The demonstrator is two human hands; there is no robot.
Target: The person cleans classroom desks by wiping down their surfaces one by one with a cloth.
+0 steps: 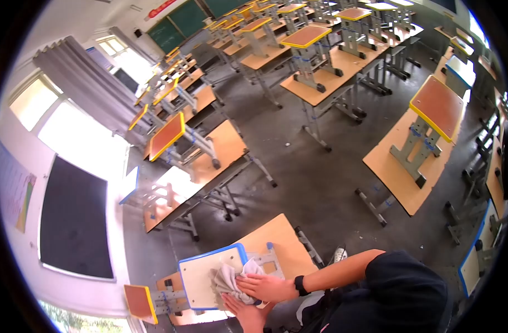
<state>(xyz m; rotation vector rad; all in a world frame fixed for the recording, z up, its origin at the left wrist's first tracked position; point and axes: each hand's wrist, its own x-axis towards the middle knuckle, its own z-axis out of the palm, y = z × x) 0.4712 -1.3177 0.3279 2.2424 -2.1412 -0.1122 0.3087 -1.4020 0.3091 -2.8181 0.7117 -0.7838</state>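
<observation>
A grey cloth (pixel 229 280) lies bunched on the pale seat of a blue-edged stool (pixel 197 277), which rests on a wooden desk (pixel 279 236) in front of me. My right hand (pixel 265 287), with a black band at the wrist, presses on the cloth with its fingers closed over part of it. Just below it, my left hand (pixel 247 315) grips the near edge of the same seat, beside the cloth. Part of the left fingers and the underside of the seat are hidden.
A yellow-edged stool (pixel 140 304) is at the desk's left end. Rows of desks with stools set on them, such as this desk (pixel 398 166), extend ahead and right. A wall with a dark board (pixel 76 219) and curtained windows runs along the left.
</observation>
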